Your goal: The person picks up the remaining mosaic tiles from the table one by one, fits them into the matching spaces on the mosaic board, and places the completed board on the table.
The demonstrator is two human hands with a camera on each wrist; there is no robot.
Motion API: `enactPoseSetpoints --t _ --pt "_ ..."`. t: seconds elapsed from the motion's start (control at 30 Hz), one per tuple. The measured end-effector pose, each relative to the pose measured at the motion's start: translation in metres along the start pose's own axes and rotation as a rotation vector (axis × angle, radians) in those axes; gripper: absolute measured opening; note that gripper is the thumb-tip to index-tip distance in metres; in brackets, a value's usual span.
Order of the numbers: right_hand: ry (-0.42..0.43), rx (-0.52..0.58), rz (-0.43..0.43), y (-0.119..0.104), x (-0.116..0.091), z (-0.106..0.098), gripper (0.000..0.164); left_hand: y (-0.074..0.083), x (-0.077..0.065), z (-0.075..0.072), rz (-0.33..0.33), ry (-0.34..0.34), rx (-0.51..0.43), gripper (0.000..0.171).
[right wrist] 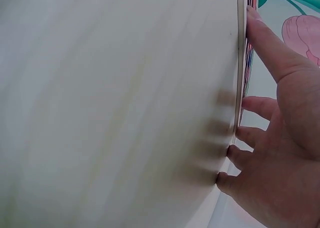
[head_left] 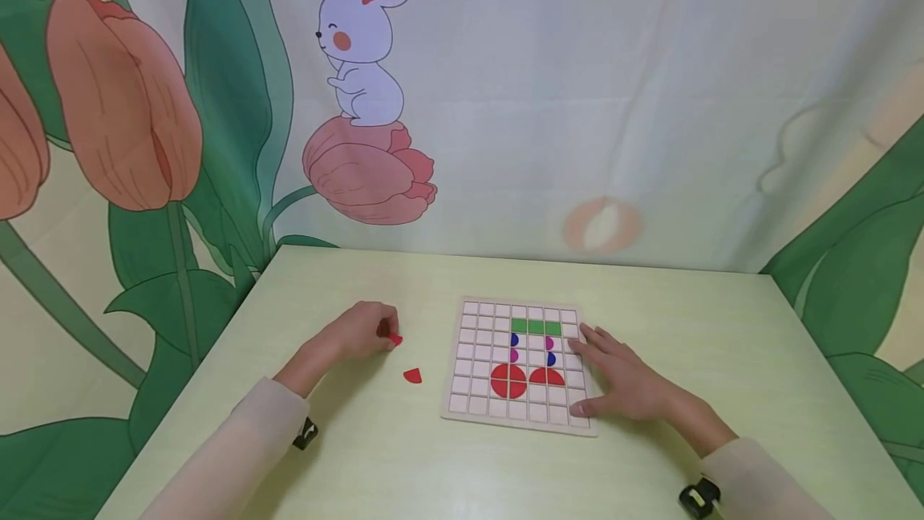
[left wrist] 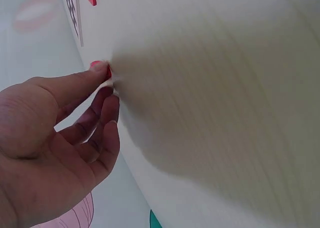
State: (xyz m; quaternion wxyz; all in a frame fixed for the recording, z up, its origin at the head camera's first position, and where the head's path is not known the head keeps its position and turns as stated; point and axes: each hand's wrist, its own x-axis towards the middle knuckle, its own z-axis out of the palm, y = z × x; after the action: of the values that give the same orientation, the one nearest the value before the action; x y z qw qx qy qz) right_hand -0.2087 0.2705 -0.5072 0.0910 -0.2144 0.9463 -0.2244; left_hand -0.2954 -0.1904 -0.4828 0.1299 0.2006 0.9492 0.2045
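My left hand (head_left: 364,329) pinches a small red piece (left wrist: 108,72) between thumb and fingers, close over the table left of the board. A loose red quarter-circle piece (head_left: 413,375) lies between that hand and the board. The light square grid board (head_left: 518,425) holds three green squares (head_left: 536,327) in a row, small blue (head_left: 515,339) and magenta (head_left: 549,343) half circles, a red circle (head_left: 500,374) of quarter pieces and a red half circle (head_left: 556,378). My right hand (head_left: 628,379) rests at the board's right edge with fingers spread, the thumb on its lower right corner.
The pale table (head_left: 346,456) reaches back to a printed cloth (head_left: 520,103) with a rabbit and tulips. A dark wrist device (head_left: 699,497) shows at the right sleeve, another (head_left: 306,433) at the left.
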Motion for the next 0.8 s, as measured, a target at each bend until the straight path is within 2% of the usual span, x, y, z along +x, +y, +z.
enactPoseSetpoints --t 0.2,0.33,0.5,0.63,0.8 --pt "0.005 -0.004 0.006 -0.001 0.0 0.0 0.11 0.01 0.0 -0.002 0.065 0.017 -0.052 0.011" --pt "0.004 0.003 0.012 -0.003 0.0 0.0 0.11 0.024 0.001 -0.002 0.104 0.023 -0.083 0.008" --pt "0.0 0.001 0.01 -0.004 -0.001 -0.001 0.109 0.044 0.004 0.0 0.132 0.03 -0.142 0.012" --pt "0.001 -0.001 0.003 -0.004 -0.001 -0.002 0.109 0.061 0.006 0.001 0.189 0.035 -0.18 0.01" --pt "0.001 -0.001 -0.001 -0.003 -0.001 -0.002 0.109 0.078 0.008 0.004 0.26 0.037 -0.183 0.01"
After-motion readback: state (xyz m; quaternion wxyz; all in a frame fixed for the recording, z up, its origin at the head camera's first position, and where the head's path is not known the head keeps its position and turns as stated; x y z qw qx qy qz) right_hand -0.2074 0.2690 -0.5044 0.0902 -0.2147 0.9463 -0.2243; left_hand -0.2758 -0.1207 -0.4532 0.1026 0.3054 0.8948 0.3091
